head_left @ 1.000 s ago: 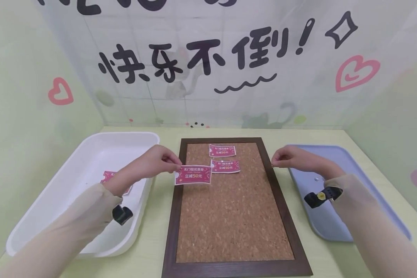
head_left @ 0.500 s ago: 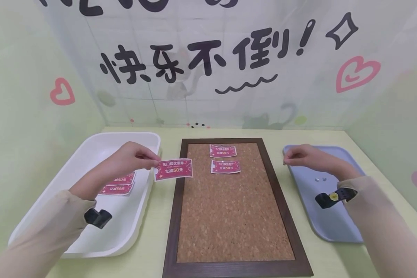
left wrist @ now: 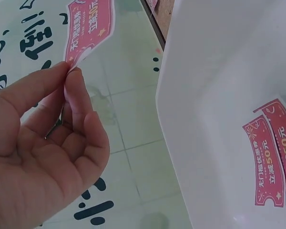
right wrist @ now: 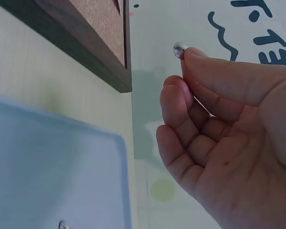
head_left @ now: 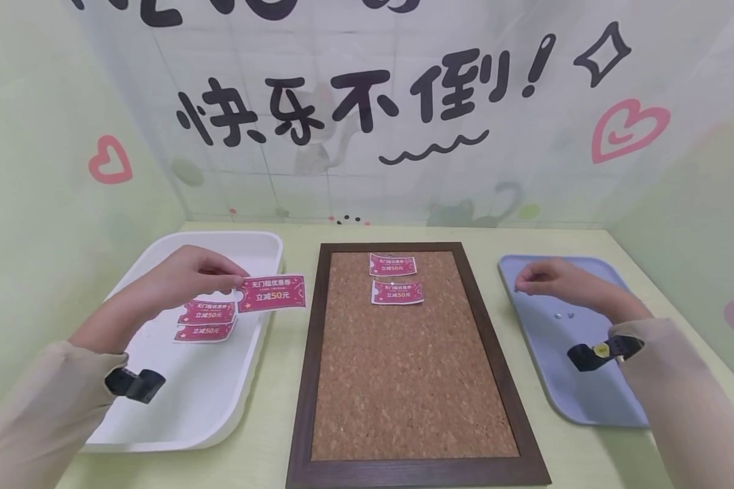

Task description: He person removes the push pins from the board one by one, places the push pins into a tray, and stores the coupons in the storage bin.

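A pink paper coupon is pinched at its left end between the thumb and forefinger of my left hand. It hangs over the right rim of the white tray, left of the cork board. Two more coupons lie overlapping in that tray. Above the blue tray's far left corner, my right hand pinches a silver thumbtack, its round head showing at the fingertips. On the board's upper part sit an upper coupon and a lower coupon, one below the other.
The white tray stands left of the board and the blue tray right of it. Loose silver thumbtacks lie in the blue tray. A printed backdrop rises behind the table.
My left hand has carried the coupon leftward, from over the board's left edge to the white tray's rim. My right hand has moved right, from the board's edge to above the blue tray.
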Demonstrator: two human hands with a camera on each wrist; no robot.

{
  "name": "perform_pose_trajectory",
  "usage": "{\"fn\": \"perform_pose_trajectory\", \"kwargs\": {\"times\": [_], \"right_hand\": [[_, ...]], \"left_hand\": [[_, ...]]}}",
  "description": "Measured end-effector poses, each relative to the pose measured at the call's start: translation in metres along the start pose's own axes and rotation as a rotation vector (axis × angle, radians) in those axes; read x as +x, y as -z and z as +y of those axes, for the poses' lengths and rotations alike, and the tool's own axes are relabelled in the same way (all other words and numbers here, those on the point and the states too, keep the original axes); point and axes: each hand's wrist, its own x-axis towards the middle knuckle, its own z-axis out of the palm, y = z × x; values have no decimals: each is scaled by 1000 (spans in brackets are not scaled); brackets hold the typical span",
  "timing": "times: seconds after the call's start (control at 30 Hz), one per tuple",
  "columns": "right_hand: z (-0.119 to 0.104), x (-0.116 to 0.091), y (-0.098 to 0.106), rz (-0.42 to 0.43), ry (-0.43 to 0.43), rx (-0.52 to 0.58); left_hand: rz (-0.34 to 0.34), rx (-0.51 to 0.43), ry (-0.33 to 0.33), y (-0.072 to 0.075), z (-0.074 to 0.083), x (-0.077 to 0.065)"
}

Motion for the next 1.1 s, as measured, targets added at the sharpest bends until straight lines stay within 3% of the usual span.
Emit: {"fn": "perform_pose_trajectory", "kwargs": {"times": [0.2,0.77,1.1], "right_hand": [[10,-3,3,29,-5,-33],[37,-15,12,87,-65,-48],[51,-24,16,62,-181,-1]], "left_hand": [[11,-10,6,9,-13,-4],[31,7,137,28,-43,-2],[43,24,189,35,-64,3]]}}
